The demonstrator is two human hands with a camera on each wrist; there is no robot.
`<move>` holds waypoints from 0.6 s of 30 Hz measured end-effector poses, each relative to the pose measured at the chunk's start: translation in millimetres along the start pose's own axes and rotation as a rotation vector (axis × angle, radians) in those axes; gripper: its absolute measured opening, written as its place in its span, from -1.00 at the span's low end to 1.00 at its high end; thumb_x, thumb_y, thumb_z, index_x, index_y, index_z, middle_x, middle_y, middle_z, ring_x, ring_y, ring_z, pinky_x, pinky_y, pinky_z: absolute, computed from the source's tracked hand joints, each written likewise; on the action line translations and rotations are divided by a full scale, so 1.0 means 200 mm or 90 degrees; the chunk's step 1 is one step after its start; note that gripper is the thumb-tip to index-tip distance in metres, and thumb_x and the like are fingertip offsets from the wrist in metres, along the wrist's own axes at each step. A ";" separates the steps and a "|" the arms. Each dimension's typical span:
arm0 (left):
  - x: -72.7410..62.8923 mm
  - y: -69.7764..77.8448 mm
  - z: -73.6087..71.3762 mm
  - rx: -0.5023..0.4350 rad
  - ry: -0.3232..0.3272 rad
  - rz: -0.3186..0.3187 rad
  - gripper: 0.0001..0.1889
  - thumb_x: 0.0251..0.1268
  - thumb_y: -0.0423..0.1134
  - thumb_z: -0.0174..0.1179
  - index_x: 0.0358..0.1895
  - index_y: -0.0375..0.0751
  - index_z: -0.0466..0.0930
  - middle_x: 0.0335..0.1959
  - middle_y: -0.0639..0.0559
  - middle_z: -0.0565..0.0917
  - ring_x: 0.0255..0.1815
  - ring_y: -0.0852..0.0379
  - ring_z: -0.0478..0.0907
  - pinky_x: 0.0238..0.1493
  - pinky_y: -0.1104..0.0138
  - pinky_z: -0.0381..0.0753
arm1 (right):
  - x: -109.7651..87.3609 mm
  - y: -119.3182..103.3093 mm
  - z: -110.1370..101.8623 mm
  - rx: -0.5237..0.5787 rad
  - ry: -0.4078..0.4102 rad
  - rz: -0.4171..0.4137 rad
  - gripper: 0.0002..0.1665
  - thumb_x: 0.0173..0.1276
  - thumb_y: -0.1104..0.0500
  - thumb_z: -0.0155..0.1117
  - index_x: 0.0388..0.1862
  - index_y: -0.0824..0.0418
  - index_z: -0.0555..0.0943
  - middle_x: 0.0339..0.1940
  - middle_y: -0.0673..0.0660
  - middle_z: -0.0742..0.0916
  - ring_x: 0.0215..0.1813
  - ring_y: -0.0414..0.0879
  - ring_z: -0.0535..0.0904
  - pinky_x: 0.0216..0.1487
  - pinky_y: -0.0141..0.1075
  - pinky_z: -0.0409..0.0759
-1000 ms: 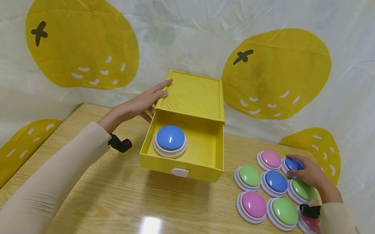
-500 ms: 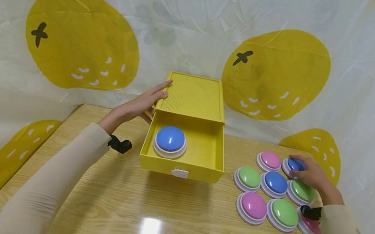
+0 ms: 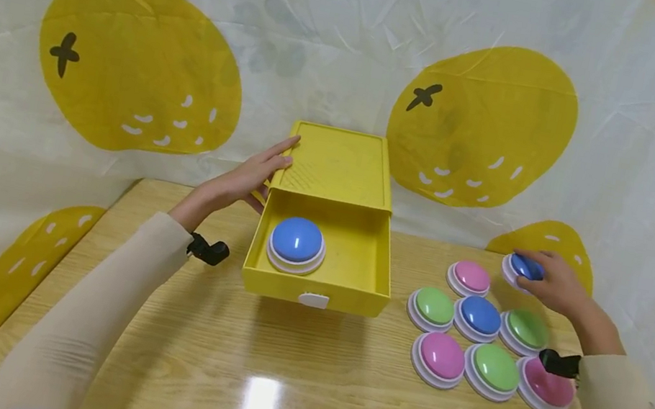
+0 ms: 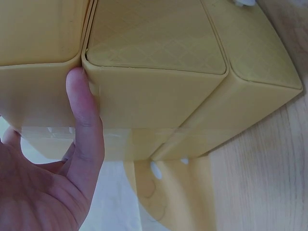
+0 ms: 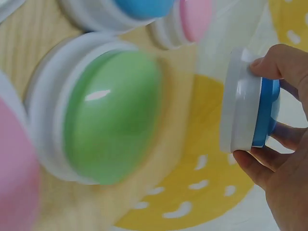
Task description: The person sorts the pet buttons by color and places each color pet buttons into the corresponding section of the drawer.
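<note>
My right hand (image 3: 558, 283) grips a blue push button (image 3: 525, 266) by its white base. The right wrist view shows this blue push button (image 5: 252, 101) tipped on its side and raised off the table, with thumb and fingers round its rim. On the left, my left hand (image 3: 242, 181) rests against the left side of a yellow drawer box (image 3: 341, 163), fingers spread and fairly straight. Its thumb (image 4: 84, 108) touches the box's side in the left wrist view. The box's drawer (image 3: 351, 296) is pulled out, and another blue push button (image 3: 298, 239) sits in its left part.
Several push buttons stand close together on the right of the wooden table (image 3: 195, 357): a blue one (image 3: 480, 315), pink ones (image 3: 441, 355) and green ones (image 3: 496, 367). A white cloth (image 3: 328, 51) printed with yellow fruit hangs behind the box.
The right hand has lifted the blue push button from the back of the group and moved it slightly right and away. The left hand and the box have stayed put.
</note>
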State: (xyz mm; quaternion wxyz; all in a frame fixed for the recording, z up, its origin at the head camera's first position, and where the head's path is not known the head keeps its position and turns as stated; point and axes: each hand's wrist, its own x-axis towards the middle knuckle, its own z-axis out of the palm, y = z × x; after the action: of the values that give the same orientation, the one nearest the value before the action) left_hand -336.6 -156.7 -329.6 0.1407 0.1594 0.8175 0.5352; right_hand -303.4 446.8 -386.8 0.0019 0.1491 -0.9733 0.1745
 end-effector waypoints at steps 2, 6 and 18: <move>0.00 0.00 0.00 -0.001 -0.002 0.001 -0.39 0.61 0.34 -0.20 0.60 0.72 -0.15 0.43 -0.15 0.46 -0.52 -0.04 0.66 -0.32 -0.02 0.81 | 0.01 -0.04 -0.02 -0.006 0.019 -0.020 -0.30 0.37 0.25 0.41 0.43 0.44 0.45 0.28 0.61 0.49 0.24 0.51 0.36 0.22 0.49 0.40; 0.00 0.01 0.00 0.000 -0.004 -0.001 -0.39 0.60 0.34 -0.20 0.60 0.73 -0.15 0.43 -0.17 0.45 -0.53 -0.02 0.64 -0.32 -0.01 0.81 | 0.01 -0.14 -0.06 -0.012 0.057 -0.076 -0.32 0.31 0.29 0.46 0.40 0.37 0.51 0.26 0.56 0.53 0.21 0.47 0.41 0.13 0.43 0.49; 0.01 0.01 0.01 0.007 0.010 -0.020 -0.41 0.60 0.35 -0.20 0.58 0.77 -0.13 0.15 -0.29 0.55 -0.50 -0.08 0.62 -0.33 0.02 0.81 | 0.01 -0.56 -0.20 0.000 0.059 -0.177 -0.32 0.30 0.27 0.45 0.42 0.25 0.55 0.33 0.48 0.53 0.25 0.42 0.49 0.13 0.37 0.53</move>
State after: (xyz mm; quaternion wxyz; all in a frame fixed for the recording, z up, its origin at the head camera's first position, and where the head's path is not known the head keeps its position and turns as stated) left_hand -337.2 -154.3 -329.2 0.1418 0.1433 0.8238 0.5298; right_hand -274.9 359.1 -310.5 0.0708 0.2740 -0.9422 0.1794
